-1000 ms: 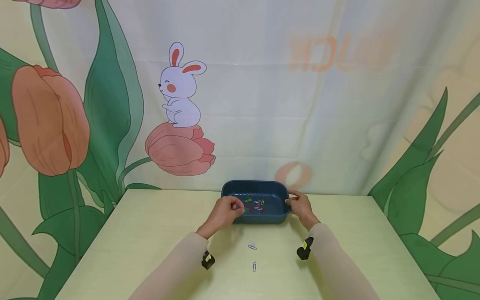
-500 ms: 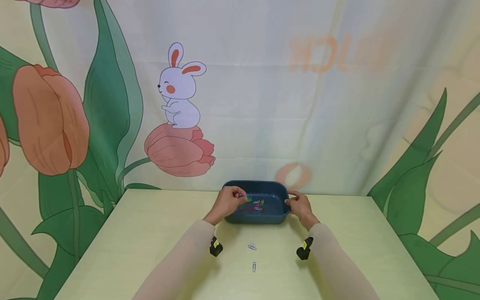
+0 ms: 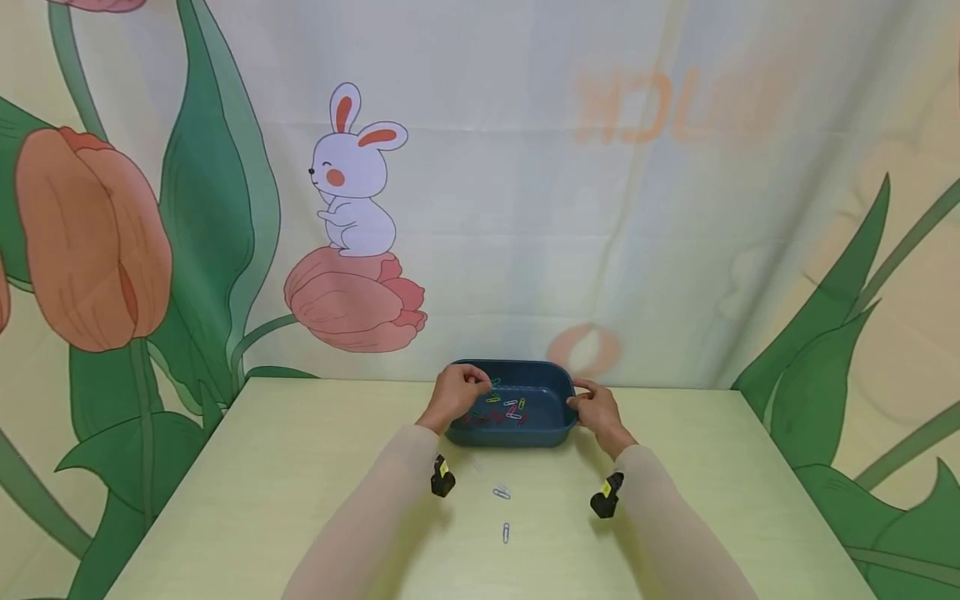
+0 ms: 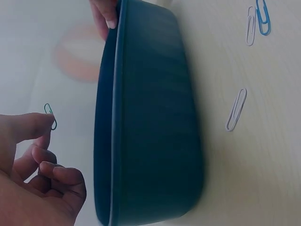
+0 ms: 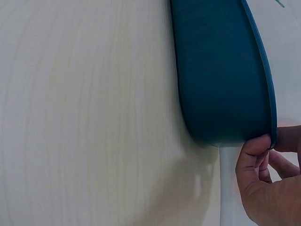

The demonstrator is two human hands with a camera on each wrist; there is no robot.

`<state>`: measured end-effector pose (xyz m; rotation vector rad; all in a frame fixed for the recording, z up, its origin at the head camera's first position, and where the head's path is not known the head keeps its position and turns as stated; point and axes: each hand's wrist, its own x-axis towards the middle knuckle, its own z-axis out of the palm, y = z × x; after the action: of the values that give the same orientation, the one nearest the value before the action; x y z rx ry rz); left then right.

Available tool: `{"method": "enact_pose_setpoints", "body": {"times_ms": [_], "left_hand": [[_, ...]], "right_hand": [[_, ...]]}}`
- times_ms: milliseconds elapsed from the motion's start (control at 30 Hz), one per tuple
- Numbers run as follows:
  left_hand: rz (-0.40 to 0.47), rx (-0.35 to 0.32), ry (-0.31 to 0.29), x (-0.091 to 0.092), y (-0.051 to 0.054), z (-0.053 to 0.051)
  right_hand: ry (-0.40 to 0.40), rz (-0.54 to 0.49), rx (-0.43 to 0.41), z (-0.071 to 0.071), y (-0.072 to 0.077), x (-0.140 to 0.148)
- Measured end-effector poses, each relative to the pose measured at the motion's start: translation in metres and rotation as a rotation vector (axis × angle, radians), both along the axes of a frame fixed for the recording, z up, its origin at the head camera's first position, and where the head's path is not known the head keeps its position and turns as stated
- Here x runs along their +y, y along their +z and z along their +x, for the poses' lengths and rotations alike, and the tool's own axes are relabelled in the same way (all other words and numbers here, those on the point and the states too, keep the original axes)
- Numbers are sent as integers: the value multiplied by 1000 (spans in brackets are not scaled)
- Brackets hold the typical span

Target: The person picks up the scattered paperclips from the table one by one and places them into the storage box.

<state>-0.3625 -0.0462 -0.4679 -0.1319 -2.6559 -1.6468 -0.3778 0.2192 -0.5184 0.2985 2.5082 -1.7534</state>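
Observation:
A dark blue rectangular bin [image 3: 510,437] stands near the far edge of the table. Several coloured paper clips [image 3: 513,415] lie on its floor. My left hand [image 3: 454,395] is over the bin's left end, pinching a green paper clip [image 4: 47,108] between thumb and index finger; its other fingers are curled. In the left wrist view the clip is held up clear of the bin's rim. At the right end, my right hand [image 3: 598,410] grips the rim, as the right wrist view shows with thumb and fingers [image 5: 256,147] on either side of the wall.
On the table in front of the bin lie a white paper clip [image 4: 236,109], another white clip [image 4: 250,29] and a blue clip [image 4: 264,21] beside it. Behind the table's far edge hangs a curtain [image 3: 480,250] printed with tulips and a rabbit.
My left hand has moved from the front left of the bin toward its back, with the green paper clip still pinched. My right hand stays on the rim.

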Motion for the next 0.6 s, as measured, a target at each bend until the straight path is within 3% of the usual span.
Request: {"method": "enact_pose_setpoints", "body": {"times_ms": [400,600], "left_hand": [[25,-27,101,2,-12,-9],[-26,46,63,2,-15,-5]], "right_hand": [[6,-12,-9,2,1,-2],[3,-11,-7,2,2,-1]]}}
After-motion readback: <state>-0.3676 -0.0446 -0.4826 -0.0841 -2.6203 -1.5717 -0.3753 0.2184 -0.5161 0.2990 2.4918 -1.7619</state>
